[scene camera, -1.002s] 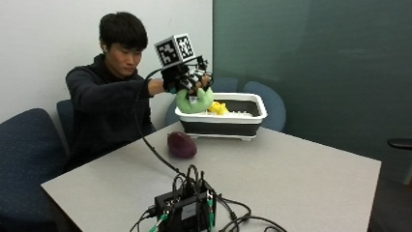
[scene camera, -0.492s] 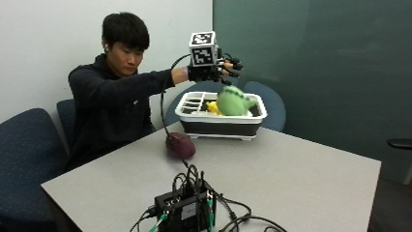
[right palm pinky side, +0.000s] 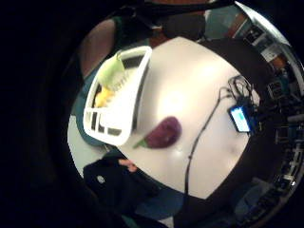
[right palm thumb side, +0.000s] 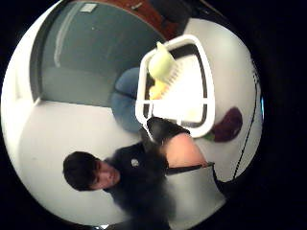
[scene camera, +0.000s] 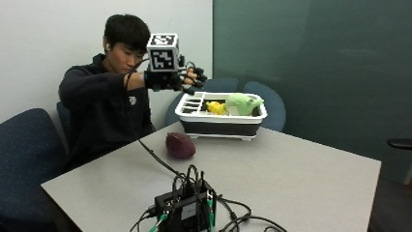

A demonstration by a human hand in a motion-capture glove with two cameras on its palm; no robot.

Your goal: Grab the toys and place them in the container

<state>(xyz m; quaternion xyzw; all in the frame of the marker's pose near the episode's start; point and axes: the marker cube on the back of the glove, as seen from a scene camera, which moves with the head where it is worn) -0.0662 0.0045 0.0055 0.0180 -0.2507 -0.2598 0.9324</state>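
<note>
A white container with a dark band [scene camera: 222, 126] stands at the far side of the table. Inside it lie a light green plush toy [scene camera: 242, 104] and a yellow toy [scene camera: 215, 108]; both also show in the palm views, green toy [right palm pinky side: 111, 71] [right palm thumb side: 160, 64] and yellow toy [right palm pinky side: 103, 96] [right palm thumb side: 158, 88]. A purple eggplant toy [scene camera: 180, 145] [right palm pinky side: 164, 133] [right palm thumb side: 229, 124] lies on the table in front of the container. My gloved right hand [scene camera: 180, 79] is raised above and to the left of the container, fingers loosely spread, holding nothing.
A black device with a tangle of cables [scene camera: 186, 205] sits at the table's near edge, and one cable [scene camera: 154, 157] runs up past the eggplant to the hand. Blue chairs [scene camera: 25, 150] stand around the grey table [scene camera: 296, 169].
The hand held the green toy over the container, let it drop inside, then rose and drew back to the left, empty.
</note>
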